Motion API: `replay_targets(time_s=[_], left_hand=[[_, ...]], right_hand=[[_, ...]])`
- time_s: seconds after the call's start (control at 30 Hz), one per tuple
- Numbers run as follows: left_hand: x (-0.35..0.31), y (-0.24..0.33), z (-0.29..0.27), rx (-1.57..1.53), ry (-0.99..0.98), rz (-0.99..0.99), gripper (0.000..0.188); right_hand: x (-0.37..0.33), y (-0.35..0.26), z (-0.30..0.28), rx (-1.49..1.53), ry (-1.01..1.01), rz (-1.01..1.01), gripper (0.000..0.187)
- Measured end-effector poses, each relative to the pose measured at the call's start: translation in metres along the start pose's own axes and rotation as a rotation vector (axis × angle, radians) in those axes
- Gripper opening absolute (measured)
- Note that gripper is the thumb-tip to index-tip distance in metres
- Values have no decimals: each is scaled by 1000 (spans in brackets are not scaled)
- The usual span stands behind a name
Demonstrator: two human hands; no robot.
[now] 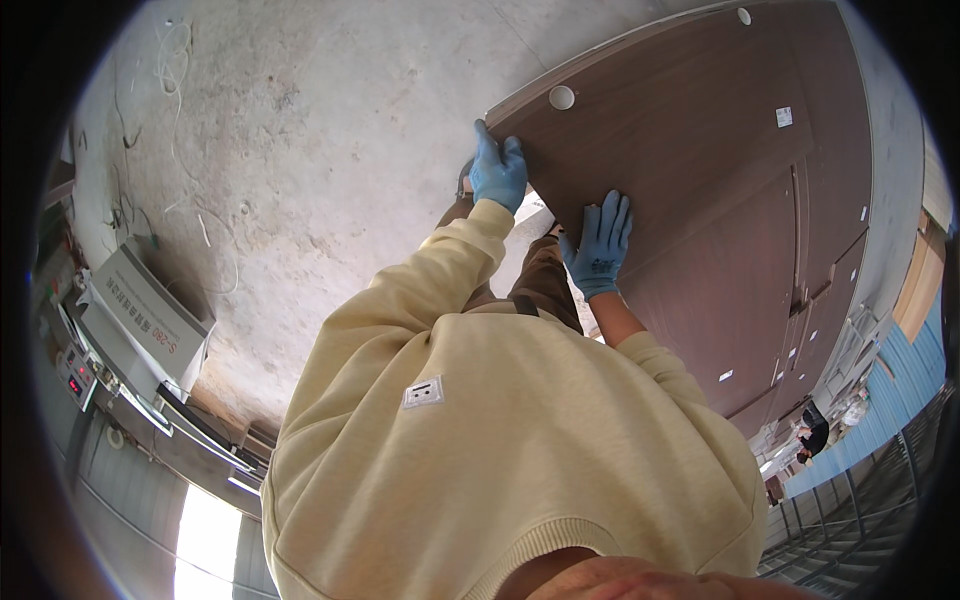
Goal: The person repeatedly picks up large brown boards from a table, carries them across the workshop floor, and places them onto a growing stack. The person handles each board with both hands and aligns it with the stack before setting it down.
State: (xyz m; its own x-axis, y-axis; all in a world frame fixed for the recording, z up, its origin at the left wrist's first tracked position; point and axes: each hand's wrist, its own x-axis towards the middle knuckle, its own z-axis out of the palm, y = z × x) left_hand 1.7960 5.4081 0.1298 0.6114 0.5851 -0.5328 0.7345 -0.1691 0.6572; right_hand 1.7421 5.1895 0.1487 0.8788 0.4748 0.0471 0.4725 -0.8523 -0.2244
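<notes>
Head view, moderately bright: I receive soft, diffuse light over the grey floor (pixel 330 70), while the brown panel (pixel 660 130) reads dark. At lower left, an opening (pixel 205 550) glares white. Straight edges bow toward a black, blue-fringed rim; small far-right details look soft.

I record red and dark lettering on the grey machine housing (pixel 145 305), red lit digits on the control box (pixel 74 374), dark print on my right glove (pixel 599 250), and white labels (pixel 784 117), too small to read, on brown panels (pixel 680 130).
</notes>
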Motion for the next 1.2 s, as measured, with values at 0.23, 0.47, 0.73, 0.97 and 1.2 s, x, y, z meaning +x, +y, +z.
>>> replay_targets(time_s=[0.23, 0.47, 0.73, 0.97, 1.2], left_hand=[[8, 5, -16, -3, 9, 215, 61], [39, 57, -13, 389, 7, 618, 49], [87, 188, 91, 160, -233, 739, 60], [154, 317, 224, 314, -402, 786, 56], [195, 373, 308, 237, -448, 901, 50]], right_hand=[[1, 3, -7, 9, -16, 29, 63], [-7, 15, -16, 60, 4, 58, 64], [-14, 35, -40, 308, 83, 54, 68], [19, 165, -66, -21, 433, 670, 65], [54, 305, -32, -8, 490, 1046, 62]])
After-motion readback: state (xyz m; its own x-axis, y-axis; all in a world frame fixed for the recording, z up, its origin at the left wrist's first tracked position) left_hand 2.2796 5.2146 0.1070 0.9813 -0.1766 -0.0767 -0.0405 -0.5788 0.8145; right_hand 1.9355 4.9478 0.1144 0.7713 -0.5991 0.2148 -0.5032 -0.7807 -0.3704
